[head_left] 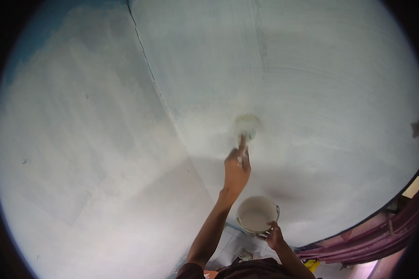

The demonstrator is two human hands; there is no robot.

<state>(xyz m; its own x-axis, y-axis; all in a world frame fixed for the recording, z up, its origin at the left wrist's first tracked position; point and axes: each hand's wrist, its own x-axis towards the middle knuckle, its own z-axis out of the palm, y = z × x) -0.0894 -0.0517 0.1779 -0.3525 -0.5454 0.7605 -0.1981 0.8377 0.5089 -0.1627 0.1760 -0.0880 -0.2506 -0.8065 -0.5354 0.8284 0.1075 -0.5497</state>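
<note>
My left hand (236,169) is raised against the pale, white-streaked wall (321,83), closed on the handle of a brush (246,125) whose wide head is blurred against the surface. White paint smears show on my fingers. Lower and to the right, my right hand (273,236) holds a round bucket (257,209) by its side, with off-white liquid inside.
A long crack (146,60) runs down the wall, and blue paint (32,37) shows at the upper left. Purple curtains (381,230) hang along a window at the lower right. Below are pale floor tiles (223,242) and a yellow object (312,266).
</note>
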